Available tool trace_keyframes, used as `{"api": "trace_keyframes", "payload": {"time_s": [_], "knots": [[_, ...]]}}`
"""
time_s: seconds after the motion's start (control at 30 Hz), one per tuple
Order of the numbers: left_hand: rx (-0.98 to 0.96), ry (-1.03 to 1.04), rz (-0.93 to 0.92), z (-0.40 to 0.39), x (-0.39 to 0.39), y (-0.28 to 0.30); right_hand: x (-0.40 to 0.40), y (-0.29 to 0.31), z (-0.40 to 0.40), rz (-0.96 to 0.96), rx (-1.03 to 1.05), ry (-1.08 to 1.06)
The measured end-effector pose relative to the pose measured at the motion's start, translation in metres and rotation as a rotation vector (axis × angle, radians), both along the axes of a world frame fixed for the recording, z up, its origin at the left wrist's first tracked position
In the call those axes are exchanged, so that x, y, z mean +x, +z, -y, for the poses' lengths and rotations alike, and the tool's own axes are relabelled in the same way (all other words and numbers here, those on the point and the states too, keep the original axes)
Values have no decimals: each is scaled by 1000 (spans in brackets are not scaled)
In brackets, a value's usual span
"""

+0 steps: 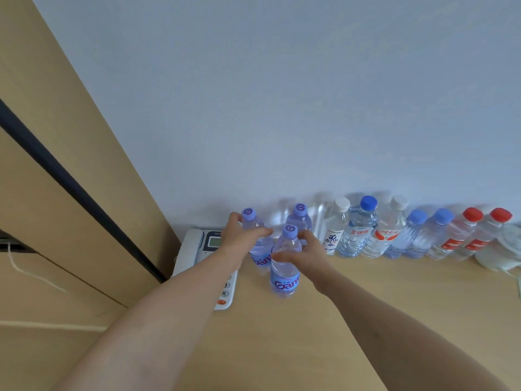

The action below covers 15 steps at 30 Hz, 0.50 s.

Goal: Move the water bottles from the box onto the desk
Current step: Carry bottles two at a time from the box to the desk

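Phone (pixel 210 244) at 9 o'clock, half hidden by left forearm. Left hand (pixel 239 238) grips left purple-cap bottle (pixel 258 244); right hand (pixel 306 253) grips front bottle (pixel 284 266), both on desk (pixel 366 292). Third bottle (pixel 299 218) at 12, partly blocked. Bottle row (pixel 408 232) toward 3; box unseen.

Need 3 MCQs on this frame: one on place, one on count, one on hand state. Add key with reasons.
1. Where is the white desk telephone?
A. left of the purple-capped bottles
B. right of the red-capped bottles
C. on the wall

2. How many red-capped clear bottles stand on the wooden desk?
A. one
B. two
C. four

3. What is the right hand doing?
A. lying flat on the desk
B. gripping the front purple-capped bottle
C. lifting the telephone

Key: 1 A, it lies under the left hand's forearm, at the row's left end. 2 B, two red caps show at the right. 3 B, fingers wrap its shoulder.
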<state>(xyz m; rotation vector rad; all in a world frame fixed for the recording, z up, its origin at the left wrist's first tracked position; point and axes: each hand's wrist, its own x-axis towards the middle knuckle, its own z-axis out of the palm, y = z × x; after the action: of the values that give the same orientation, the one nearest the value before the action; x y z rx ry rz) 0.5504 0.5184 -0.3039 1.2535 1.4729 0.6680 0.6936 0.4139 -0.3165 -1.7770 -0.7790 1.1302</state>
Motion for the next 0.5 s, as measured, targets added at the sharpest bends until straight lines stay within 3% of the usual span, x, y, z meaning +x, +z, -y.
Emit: {"api": "trace_keyframes", "payload": {"time_s": [0.5], "knots": [[-72, -26, 9, -38, 28, -18, -7, 0, -13, 37, -21, -122]]}}
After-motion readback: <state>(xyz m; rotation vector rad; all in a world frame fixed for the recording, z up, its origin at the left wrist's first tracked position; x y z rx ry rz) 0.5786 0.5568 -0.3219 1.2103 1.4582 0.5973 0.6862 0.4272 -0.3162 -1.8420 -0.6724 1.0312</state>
